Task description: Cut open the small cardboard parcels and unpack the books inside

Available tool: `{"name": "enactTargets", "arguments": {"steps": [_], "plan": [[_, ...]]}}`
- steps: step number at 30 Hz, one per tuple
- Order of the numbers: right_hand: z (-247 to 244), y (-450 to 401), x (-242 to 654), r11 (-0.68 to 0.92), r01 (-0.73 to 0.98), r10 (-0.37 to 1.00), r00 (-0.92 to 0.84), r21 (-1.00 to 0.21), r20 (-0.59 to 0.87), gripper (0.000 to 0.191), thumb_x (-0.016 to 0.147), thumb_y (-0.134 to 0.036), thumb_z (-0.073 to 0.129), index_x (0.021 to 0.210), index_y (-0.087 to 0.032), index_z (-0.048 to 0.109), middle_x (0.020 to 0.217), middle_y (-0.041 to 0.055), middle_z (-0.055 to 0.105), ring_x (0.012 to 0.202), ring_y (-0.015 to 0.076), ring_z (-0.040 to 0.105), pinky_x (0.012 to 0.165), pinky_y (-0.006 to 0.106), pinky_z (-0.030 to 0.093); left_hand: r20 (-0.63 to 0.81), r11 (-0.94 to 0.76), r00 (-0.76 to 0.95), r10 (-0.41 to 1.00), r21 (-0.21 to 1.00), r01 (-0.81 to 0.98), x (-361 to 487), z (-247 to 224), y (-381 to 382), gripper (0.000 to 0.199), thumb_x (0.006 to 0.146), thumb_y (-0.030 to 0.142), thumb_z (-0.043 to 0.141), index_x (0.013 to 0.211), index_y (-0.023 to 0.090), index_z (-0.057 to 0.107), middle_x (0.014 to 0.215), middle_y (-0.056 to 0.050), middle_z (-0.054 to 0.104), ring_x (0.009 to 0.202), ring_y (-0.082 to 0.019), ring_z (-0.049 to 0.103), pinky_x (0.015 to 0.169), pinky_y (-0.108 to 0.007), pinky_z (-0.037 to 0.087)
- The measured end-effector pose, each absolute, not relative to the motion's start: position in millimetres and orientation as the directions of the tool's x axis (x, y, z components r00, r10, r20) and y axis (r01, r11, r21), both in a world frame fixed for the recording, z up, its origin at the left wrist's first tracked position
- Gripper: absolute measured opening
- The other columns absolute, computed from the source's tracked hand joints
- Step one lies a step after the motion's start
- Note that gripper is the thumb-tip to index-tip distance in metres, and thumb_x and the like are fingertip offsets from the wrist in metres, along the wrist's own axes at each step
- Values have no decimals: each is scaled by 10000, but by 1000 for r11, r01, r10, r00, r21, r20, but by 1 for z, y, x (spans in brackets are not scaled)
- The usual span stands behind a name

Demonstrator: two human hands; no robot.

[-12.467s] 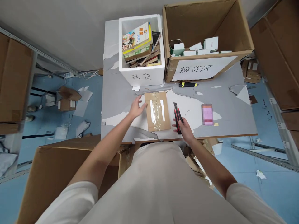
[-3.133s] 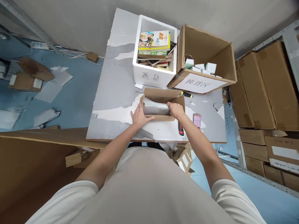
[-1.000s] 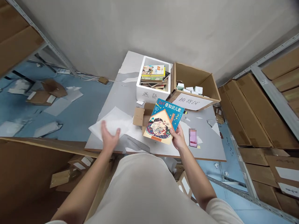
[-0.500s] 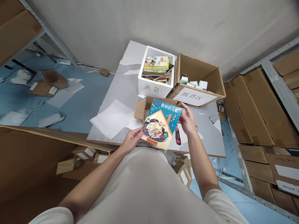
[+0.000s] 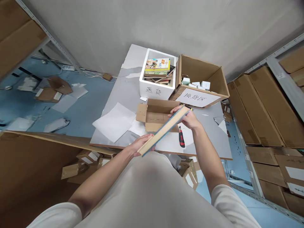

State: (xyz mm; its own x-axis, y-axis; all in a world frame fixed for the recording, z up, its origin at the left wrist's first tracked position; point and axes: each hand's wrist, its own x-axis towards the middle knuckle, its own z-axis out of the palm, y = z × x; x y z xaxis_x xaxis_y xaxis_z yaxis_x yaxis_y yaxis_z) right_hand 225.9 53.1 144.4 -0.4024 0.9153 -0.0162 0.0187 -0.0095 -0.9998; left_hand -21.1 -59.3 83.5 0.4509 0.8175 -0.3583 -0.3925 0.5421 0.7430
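A thick book (image 5: 163, 131) is held edge-on above the table, its pale page edges and blue cover rims facing me. My left hand (image 5: 143, 143) is closed on its lower left end. Around the upper right end, the fingers of my right hand (image 5: 188, 117) grip the book. Behind it an opened small cardboard box (image 5: 155, 115) stands on the table, with nothing seen inside. To the right of the book lies a red and black box cutter (image 5: 181, 138). The front cover is turned out of sight.
At the back of the table (image 5: 129, 87) stand a white foam box (image 5: 155, 90) of books and a larger cardboard box (image 5: 203, 100) holding small white boxes. White paper sheets (image 5: 114, 122) lie at left. A big carton (image 5: 47, 164) borders the table's lower left; shelves stand at right.
Both hands have tilted the book from cover-up to edge-on. The small cardboard box behind it now shows more fully.
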Motion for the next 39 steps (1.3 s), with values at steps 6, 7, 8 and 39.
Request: {"name": "enactTargets", "arguments": {"steps": [6,7,8,39], "plan": [[148,60,232,-60,92,979,-190,-994,-77,434,647,-593,728,816,-200,654,587,-38,568,506,108,518,451,225,428,-287,361,219,933,732,-578,-30,84,-51,773,696,810,488,1139,199,652,1164,-135,672,1114,-308,608,858,-447,533],[148,62,232,-73,101,983,-160,-992,-89,431,650,-591,725,815,-198,661,585,-34,570,507,111,518,443,225,419,-281,332,176,943,778,-534,-33,80,-51,766,676,784,548,1136,180,650,1150,-147,676,1099,-306,617,852,-434,536],[147,64,233,-85,101,986,-136,-991,-99,429,650,-590,725,813,-197,668,587,-28,577,513,117,525,441,230,419,-280,312,139,950,821,-478,-34,76,-52,735,648,718,647,1139,170,645,1131,-151,682,1075,-298,630,849,-417,537],[130,78,222,-148,53,897,-413,-988,-157,592,588,-687,729,886,-177,690,788,38,718,686,189,662,604,285,530,-473,737,568,674,485,-471,1,75,-54,382,766,241,714,1131,151,648,1159,-152,671,832,-172,681,662,-245,559]]}}
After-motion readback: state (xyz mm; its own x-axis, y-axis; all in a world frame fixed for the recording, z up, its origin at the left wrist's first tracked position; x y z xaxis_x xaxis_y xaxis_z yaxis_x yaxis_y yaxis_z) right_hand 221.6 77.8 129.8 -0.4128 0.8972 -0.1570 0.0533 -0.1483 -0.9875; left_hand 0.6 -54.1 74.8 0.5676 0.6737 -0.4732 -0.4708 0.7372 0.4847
